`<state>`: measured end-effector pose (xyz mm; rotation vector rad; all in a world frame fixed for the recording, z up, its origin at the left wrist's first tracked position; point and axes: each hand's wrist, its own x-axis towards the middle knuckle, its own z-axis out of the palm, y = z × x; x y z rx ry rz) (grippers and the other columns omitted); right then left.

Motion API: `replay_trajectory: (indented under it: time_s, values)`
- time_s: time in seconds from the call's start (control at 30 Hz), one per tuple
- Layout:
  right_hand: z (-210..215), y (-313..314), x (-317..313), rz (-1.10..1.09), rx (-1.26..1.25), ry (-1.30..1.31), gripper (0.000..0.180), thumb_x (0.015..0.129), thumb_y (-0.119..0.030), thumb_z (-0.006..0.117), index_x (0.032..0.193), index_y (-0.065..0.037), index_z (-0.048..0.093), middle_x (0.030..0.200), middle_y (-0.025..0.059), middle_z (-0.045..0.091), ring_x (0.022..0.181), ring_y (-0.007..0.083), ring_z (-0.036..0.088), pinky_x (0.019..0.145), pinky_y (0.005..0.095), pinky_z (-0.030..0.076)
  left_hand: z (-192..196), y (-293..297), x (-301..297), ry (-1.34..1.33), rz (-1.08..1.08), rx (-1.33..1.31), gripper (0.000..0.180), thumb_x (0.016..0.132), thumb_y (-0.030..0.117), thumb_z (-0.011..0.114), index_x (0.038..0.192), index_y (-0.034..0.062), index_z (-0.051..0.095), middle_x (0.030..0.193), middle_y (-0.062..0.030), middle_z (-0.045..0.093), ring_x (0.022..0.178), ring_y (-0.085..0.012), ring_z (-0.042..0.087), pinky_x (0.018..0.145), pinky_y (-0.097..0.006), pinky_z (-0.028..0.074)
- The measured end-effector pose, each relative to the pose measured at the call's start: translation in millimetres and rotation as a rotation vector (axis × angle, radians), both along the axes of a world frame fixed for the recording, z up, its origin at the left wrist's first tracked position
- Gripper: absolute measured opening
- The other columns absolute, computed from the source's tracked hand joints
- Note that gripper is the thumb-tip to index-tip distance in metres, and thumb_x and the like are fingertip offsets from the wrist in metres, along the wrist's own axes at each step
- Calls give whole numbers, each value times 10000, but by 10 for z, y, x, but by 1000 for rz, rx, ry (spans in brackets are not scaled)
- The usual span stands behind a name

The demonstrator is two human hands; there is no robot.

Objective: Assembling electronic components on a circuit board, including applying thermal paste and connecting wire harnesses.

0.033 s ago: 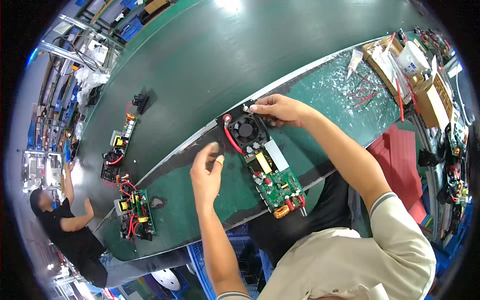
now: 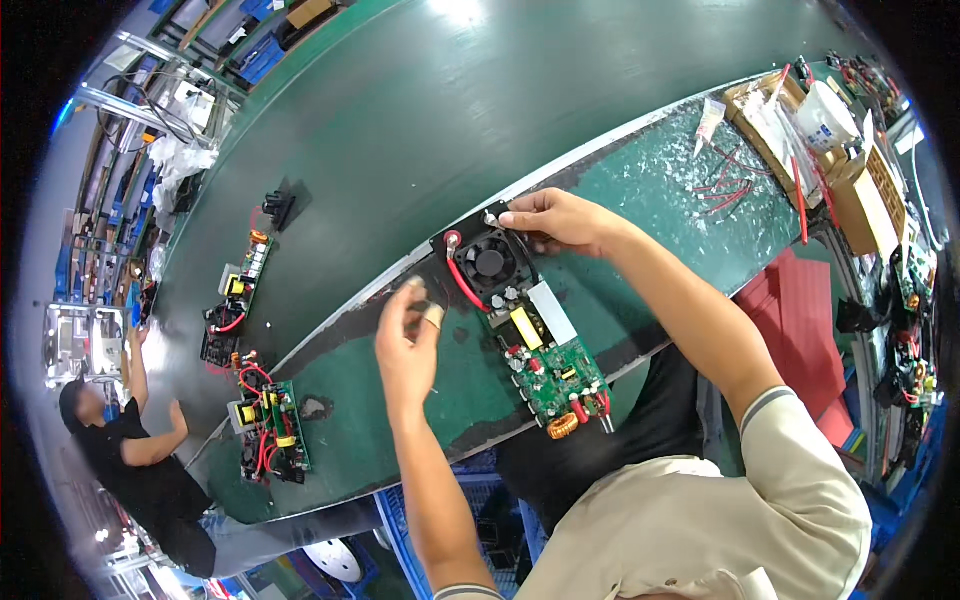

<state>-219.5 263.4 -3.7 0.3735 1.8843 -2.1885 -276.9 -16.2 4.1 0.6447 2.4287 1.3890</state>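
Observation:
In front of me lies a green circuit board [image 2: 560, 376] with a yellow-wrapped transformer, a silver-grey heat sink and a copper coil. At its far end is a black end panel with a cooling fan [image 2: 490, 262], joined by a thick red wire and a black one. My right hand [image 2: 562, 222] pinches the panel's far right corner between thumb and fingers, beside a metal terminal. My left hand [image 2: 408, 345] hovers just left of the fan, fingers bent and apart, with nothing visible in it. A pale wrap covers one of its fingers.
Another wired board [image 2: 270, 430] sits on the bench's left end. A further board [image 2: 238, 285] lies on the dark green belt beyond. A co-worker [image 2: 150, 450] is at far left. Cut red wires [image 2: 728, 190], a glue tube [image 2: 710, 122] and a white tub [image 2: 828, 115] are at right.
My left hand has shifted slightly left and its fingers have moved. The fan panel has tilted or slid very slightly left, with my right hand still on its corner.

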Motion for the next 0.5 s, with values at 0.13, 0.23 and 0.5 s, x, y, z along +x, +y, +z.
replay_trajectory:
  time_s: [0.13, 0.23, 0.5]
  values:
    - [-53, -39, 31, 29, 70, 236, 253, 959, -324, 624, 958, -79, 686, 715, -61, 546, 668, 53, 504, 611, 235, 427, 520, 393, -56, 274, -55, 54, 583, 844, 127, 737, 1382, 97, 514, 1197, -113, 587, 890, -180, 589, 766, -320, 508]
    - [37, -15, 113, -22, 68, 254, 261, 967, -316, 614, 948, -64, 683, 785, -39, 605, 738, 65, 539, 705, 243, 460, 675, 577, -123, 506, -301, -205, 494, 787, 125, 754, 1256, 69, 611, 1191, -126, 585, 1005, -313, 586, 897, -423, 482]
    - [493, 146, -679, 566, 262, 258, 490, 988, -385, 553, 1338, -42, 561, 1134, 85, 672, 1064, 164, 587, 932, 300, 462, 428, 707, 803, 689, 34, -163, 399, 794, 36, 620, 1192, 58, 610, 1141, -148, 476, 1042, -335, 487, 899, -410, 461]
